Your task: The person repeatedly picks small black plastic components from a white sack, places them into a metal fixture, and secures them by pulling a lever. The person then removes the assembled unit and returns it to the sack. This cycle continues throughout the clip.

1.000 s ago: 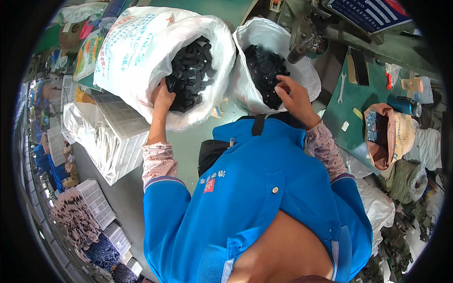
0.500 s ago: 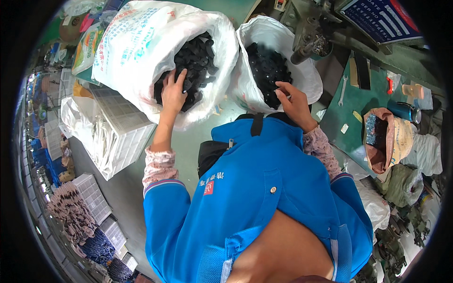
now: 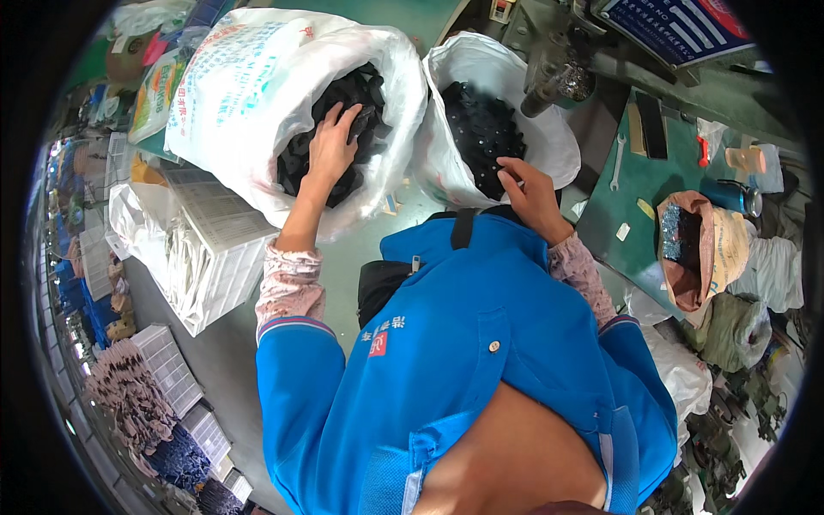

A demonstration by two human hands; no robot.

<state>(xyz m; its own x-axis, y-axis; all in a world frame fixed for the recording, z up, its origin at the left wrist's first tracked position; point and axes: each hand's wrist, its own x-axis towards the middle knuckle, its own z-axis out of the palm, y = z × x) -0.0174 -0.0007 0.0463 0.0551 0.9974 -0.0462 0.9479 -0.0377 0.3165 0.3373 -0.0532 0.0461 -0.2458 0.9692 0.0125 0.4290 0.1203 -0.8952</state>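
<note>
head view: only view, looks down over a blue jacket (image 3: 481, 369) onto two open white sacks
left hand (image 3: 330, 148): inside the left sack (image 3: 257, 103), palm down on the black parts (image 3: 360, 94), fingers spread and curled into the heap
left grip: loose, part open; cannot tell if any piece is actually held, fingertips are buried among the parts
right hand (image 3: 532, 193): at the near rim of the right sack (image 3: 468, 69), thumb and forefinger pinched together at the edge of the small black pieces (image 3: 481, 129)
right grip: nearly closed in a pinch; whatever sits between the fingertips is too small to make out
left sack contents: larger black chunky parts, piled to mid-height, mouth folded outward
right sack contents: finer black pieces, studded look, lower fill
sack positions: side by side, walls touching, both just ahead of the person
white crate (image 3: 219, 257): just left of the left forearm, below the left sack, white sheet stock in it
green tabletop (image 3: 652, 184): right of the right sack; spanner (image 3: 618, 159) lying on it
cloth bag (image 3: 695, 249): right edge of tabletop, open, dark contents
grey machine (image 3: 558, 60): behind the right sack, well apart from both hands
</note>
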